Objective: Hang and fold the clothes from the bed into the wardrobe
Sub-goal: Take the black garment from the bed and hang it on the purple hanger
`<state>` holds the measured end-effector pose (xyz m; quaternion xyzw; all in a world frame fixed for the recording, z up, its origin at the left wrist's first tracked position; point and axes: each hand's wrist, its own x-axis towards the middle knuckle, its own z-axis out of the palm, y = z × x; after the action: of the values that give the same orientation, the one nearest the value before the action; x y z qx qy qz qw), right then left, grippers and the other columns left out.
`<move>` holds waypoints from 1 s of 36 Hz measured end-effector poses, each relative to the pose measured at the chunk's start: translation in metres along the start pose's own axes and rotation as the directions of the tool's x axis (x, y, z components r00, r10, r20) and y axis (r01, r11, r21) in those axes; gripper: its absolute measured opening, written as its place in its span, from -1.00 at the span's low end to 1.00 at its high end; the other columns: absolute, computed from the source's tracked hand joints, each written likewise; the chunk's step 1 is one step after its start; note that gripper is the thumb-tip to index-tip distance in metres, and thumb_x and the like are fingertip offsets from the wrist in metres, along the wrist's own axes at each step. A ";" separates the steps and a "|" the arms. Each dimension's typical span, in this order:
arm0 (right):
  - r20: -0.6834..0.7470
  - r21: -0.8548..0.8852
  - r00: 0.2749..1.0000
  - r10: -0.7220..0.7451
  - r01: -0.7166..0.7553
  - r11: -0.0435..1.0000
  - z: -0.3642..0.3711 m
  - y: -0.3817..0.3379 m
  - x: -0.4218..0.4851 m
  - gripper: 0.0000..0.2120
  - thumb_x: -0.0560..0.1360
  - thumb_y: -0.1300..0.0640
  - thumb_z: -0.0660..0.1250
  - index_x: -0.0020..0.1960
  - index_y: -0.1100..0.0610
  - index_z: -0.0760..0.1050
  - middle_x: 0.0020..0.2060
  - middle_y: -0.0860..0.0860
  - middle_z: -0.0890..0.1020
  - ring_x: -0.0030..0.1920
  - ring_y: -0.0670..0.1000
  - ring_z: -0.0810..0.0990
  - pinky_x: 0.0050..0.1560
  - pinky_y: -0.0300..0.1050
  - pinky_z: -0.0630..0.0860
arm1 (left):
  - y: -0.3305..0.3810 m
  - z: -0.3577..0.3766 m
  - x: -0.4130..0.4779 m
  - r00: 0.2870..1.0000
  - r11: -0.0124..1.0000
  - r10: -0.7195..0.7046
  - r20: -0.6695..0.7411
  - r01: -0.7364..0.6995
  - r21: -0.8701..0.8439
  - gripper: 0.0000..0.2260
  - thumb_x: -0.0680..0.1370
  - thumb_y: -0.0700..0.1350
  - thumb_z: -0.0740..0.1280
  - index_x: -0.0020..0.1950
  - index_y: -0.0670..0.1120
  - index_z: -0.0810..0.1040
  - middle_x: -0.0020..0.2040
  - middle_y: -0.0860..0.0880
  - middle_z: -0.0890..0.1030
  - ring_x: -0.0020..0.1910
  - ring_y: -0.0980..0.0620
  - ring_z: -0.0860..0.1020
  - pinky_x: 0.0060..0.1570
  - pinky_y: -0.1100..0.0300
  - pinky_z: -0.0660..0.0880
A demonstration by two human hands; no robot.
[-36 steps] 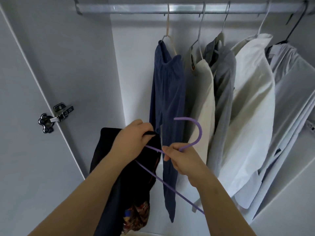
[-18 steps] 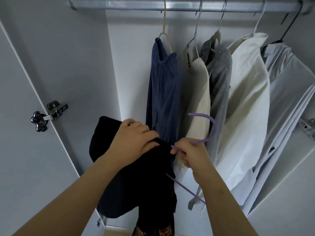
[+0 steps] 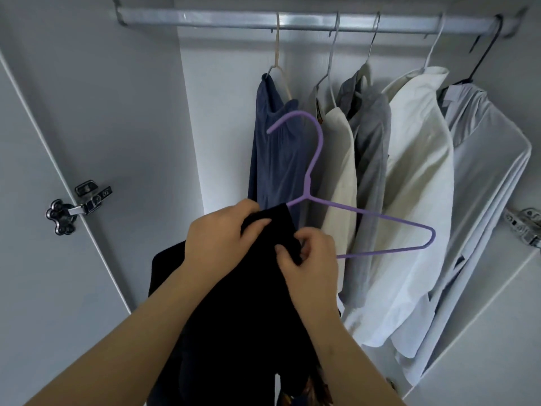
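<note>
A home bedroom wardrobe [image 3: 123,112]: white panels, a metal rail [image 3: 292,20] hung with shirts [image 3: 415,177] on hangers, door hinges [image 3: 79,205]

Your left hand [image 3: 222,238] and right hand [image 3: 313,259] hold a garment [image 3: 234,317] on the hanger [image 3: 307,186], before the hung clothes [image 3: 415,186] (five pieces along the rail [image 3: 234,20] above); the door hinge [image 3: 87,200] lies left.

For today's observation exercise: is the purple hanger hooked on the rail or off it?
Off it. The hook of the purple hanger hangs free, well below the rail.
</note>
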<state>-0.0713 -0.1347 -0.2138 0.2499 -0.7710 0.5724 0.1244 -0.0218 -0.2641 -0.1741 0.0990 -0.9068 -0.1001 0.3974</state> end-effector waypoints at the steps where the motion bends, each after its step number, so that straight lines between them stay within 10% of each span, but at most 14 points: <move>1: -0.040 0.008 0.999 0.007 -0.006 1.000 -0.002 0.000 0.002 -0.70 0.42 0.16 0.42 -0.01 -0.04 0.33 -0.13 -0.18 0.35 -0.15 -0.25 0.37 -0.11 -0.57 0.29 | 0.000 0.000 -0.001 1.000 1.000 -0.001 -0.005 0.001 -0.003 -0.86 0.48 0.00 0.40 -0.11 -0.07 0.59 -0.40 0.05 0.56 -0.47 0.13 0.38 -0.47 0.43 0.10; 11: 0.486 0.246 0.871 0.069 -0.213 0.946 0.000 0.009 -0.002 -0.80 0.48 0.23 0.35 -0.18 -0.05 0.43 -0.32 -0.13 0.57 -0.29 -0.23 0.54 -0.21 -0.38 0.47 | -0.007 -0.011 0.000 0.982 0.982 -0.185 0.049 0.186 -0.020 -0.79 0.52 0.11 0.29 0.02 0.01 0.54 -0.30 0.02 0.56 -0.29 0.01 0.49 -0.36 0.21 0.34; 16: 0.678 -0.053 0.725 0.122 -0.118 0.992 0.003 0.045 -0.013 -0.82 0.49 0.09 0.34 0.07 0.10 0.48 -0.06 0.06 0.61 0.00 0.05 0.58 0.04 -0.04 0.48 | -0.016 -0.031 0.009 0.965 0.963 -0.260 0.010 0.260 -0.076 -0.83 0.49 0.12 0.31 -0.02 0.06 0.54 -0.23 0.01 0.59 -0.21 0.01 0.50 -0.32 0.19 0.35; 19: 0.666 -0.321 0.740 0.097 0.166 0.932 0.004 0.056 -0.018 -0.45 0.35 -0.27 0.06 -0.10 0.19 0.50 -0.16 0.10 0.64 -0.06 0.10 0.59 0.04 -0.12 0.43 | -0.025 -0.042 0.012 0.965 0.962 -0.263 0.018 0.263 -0.070 -0.81 0.49 0.12 0.33 -0.01 0.04 0.56 -0.20 0.02 0.59 -0.16 -0.02 0.53 -0.20 0.15 0.40; 24: 0.553 -0.521 0.828 0.086 0.264 0.812 -0.016 0.072 -0.003 -0.55 0.49 -0.26 0.07 -0.01 0.03 0.57 -0.15 -0.07 0.63 -0.02 -0.09 0.56 0.33 -0.03 0.11 | -0.051 -0.062 0.009 0.960 0.956 -0.278 0.024 0.279 -0.090 -0.53 0.29 0.34 0.19 -0.02 0.07 0.58 -0.22 0.04 0.58 -0.12 -0.07 0.58 -0.03 0.03 0.51; 27: 0.321 -0.305 0.947 0.030 0.073 0.950 -0.028 0.077 0.009 -0.73 0.38 -0.15 0.34 -0.25 0.04 0.44 -0.36 -0.08 0.54 -0.31 -0.08 0.53 -0.11 -0.15 0.42 | -0.064 -0.069 0.003 0.964 0.960 -0.266 0.024 0.267 -0.089 -0.56 0.25 0.36 0.13 -0.04 0.16 0.54 -0.25 0.02 0.57 -0.16 -0.07 0.58 -0.05 0.07 0.49; 31: 0.263 0.312 0.860 0.437 -0.504 0.805 -0.039 0.068 0.027 -0.48 0.34 0.31 0.49 0.20 0.05 0.35 0.00 0.17 0.58 -0.04 0.15 0.62 -0.01 -0.01 0.57 | -0.077 -0.070 -0.009 0.959 0.957 -0.284 0.003 0.284 -0.068 -0.47 0.29 0.34 0.16 -0.03 0.02 0.63 -0.23 0.05 0.57 -0.18 -0.02 0.57 -0.09 0.13 0.45; 36: 0.222 0.485 0.901 0.372 -0.434 0.760 -0.043 0.054 0.039 -0.21 0.33 0.47 0.41 0.39 -0.05 0.21 0.12 0.21 0.55 0.06 0.21 0.60 0.06 0.14 0.58 | -0.082 -0.069 -0.021 0.961 0.959 -0.276 0.017 0.276 -0.070 -0.53 0.32 0.32 0.15 -0.04 0.06 0.64 -0.24 0.26 0.58 -0.16 0.04 0.59 -0.03 0.07 0.49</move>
<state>-0.1368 -0.0913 -0.2263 0.1341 -0.6271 0.7581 -0.1180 0.0509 -0.3450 -0.1643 0.2097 -0.8814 -0.1873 0.3796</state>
